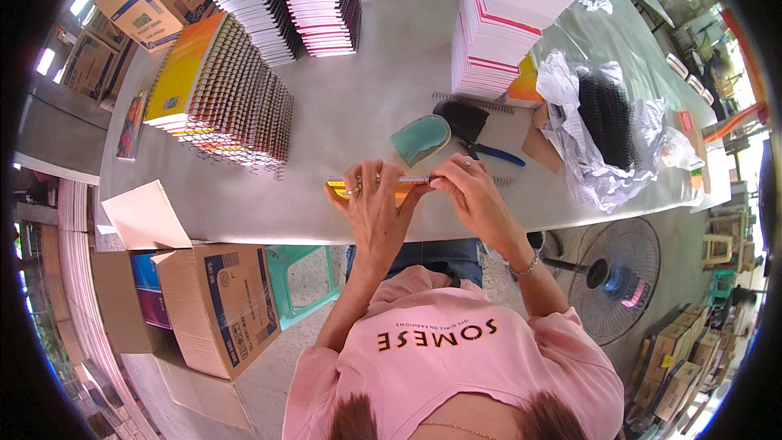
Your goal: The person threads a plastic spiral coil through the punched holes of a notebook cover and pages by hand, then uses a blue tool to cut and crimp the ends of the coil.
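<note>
Grey table (pixel 358 106), notebook stacks (pixel 236 90), pliers (pixel 489 151)

A notebook-binding workshop, by every sign. The long grey worktable (pixel 358 106) runs across the frame, loaded at upper left with a stack of spiral-bound notebooks (pixel 224 90) and, at top centre and upper right, tall piles of unbound pads (pixel 505 20). At right sits a plastic bag of black wire coils (pixel 607 118), with blue-handled pliers (pixel 489 151) mid-table. Cardboard cartons (pixel 216 310) crowd the concrete floor at lower left, a floor fan (pixel 615 277) stands at lower right.
</note>
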Tool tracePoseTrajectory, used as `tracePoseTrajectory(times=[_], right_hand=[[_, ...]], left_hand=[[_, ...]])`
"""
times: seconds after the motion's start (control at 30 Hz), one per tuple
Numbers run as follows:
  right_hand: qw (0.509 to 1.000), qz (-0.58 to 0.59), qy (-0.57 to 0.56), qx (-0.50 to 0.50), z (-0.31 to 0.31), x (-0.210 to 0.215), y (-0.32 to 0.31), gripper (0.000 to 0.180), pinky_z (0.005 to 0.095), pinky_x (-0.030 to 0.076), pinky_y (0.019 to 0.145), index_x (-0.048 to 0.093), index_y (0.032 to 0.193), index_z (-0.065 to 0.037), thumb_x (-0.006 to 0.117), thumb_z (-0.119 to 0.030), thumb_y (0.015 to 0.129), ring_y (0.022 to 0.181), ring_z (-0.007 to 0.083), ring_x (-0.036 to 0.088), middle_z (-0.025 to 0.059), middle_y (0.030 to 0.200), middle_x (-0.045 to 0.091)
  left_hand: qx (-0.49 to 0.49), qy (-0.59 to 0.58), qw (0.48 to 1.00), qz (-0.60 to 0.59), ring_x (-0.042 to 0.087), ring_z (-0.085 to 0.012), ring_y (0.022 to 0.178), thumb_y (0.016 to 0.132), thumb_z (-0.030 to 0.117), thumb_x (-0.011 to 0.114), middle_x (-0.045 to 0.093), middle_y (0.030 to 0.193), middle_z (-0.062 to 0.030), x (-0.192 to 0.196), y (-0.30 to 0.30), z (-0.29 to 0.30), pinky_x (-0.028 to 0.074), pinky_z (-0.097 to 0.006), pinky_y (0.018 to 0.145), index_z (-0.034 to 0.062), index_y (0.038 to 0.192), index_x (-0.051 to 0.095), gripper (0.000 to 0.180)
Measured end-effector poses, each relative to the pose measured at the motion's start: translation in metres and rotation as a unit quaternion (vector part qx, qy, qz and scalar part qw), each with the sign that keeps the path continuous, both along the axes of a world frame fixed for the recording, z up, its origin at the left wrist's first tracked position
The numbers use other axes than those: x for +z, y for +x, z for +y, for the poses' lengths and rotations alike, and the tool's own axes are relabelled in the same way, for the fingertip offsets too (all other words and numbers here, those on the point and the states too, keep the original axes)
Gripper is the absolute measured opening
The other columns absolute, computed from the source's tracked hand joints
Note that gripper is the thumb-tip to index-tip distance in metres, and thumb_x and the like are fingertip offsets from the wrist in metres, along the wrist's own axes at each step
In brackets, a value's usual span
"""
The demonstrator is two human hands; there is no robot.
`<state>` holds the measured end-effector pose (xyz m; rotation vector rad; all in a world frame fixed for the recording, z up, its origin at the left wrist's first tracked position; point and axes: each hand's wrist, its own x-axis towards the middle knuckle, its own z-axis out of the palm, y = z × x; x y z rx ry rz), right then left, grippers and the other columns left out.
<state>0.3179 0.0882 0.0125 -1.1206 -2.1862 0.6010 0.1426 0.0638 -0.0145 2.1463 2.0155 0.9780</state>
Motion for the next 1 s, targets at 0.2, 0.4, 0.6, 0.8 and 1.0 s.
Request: tracePoseTrajectory(times=[0.2, 0.4, 0.6, 0.8, 1.0], right_hand=[[1.000, -0.018, 0.010, 0.001, 0.001, 0.000, -0.005, 0.023, 0.0415, 0.039, 0.088, 0.053, 0.113, -0.008, 0.061, -0.013, 0.092, 0.100, 0.0311, 0.055, 0.0115, 0.105, 0.058], [1.000, -0.008, -0.002, -0.010, 0.000, -0.001, -0.012, 0.021, 0.0422, 0.039, 0.089, 0.054, 0.111, -0.007, 0.059, -0.007, 0.091, 0.103, 0.0319, 0.054, 0.0125, 0.108, 0.056], [0.999, 0.024, -0.010, -0.020, -0.002, -0.001, -0.017, 0.019, 0.0431, 0.040, 0.089, 0.056, 0.106, -0.004, 0.059, -0.003, 0.088, 0.104, 0.0346, 0.053, 0.0142, 0.109, 0.054], [0.999, 0.026, -0.032, -0.002, -0.001, -0.002, -0.019, 0.022, 0.0443, 0.041, 0.091, 0.058, 0.111, -0.003, 0.059, -0.003, 0.089, 0.103, 0.0371, 0.051, 0.0155, 0.109, 0.053], [0.996, 0.061, -0.058, 0.009, 0.022, 0.007, -0.005, 0.022, 0.0424, 0.042, 0.090, 0.055, 0.110, -0.002, 0.062, -0.011, 0.092, 0.102, 0.0356, 0.049, 0.0169, 0.109, 0.052]], left_hand=[[-0.005, -0.014, 1.000, 0.002, 0.045, -0.0271, 0.111, 0.080, 0.032, 0.074, 0.053, 0.109, -0.0025, 0.002, -0.001, -0.001, 0.025, -0.054, 0.096, 0.0157, 0.100, 0.059, 0.031], [-0.008, -0.014, 1.000, 0.000, 0.045, -0.0264, 0.111, 0.082, 0.029, 0.072, 0.053, 0.108, -0.0020, 0.006, -0.002, -0.003, 0.026, -0.051, 0.096, 0.0158, 0.103, 0.058, 0.028], [-0.003, -0.023, 1.000, -0.003, 0.047, -0.0258, 0.110, 0.084, 0.029, 0.071, 0.054, 0.107, -0.0025, 0.004, -0.004, -0.005, 0.024, -0.053, 0.096, 0.0150, 0.106, 0.058, 0.030], [0.012, 0.040, 0.993, -0.113, 0.044, -0.0306, 0.118, 0.079, 0.021, 0.079, 0.048, 0.119, -0.0122, 0.001, -0.006, -0.009, 0.029, -0.049, 0.097, 0.0128, 0.117, 0.055, 0.045], [0.024, 0.067, 0.974, -0.217, 0.038, -0.0353, 0.118, 0.069, 0.013, 0.088, 0.040, 0.121, -0.0203, -0.007, -0.016, -0.012, 0.039, -0.046, 0.093, 0.0067, 0.117, 0.047, 0.063]])
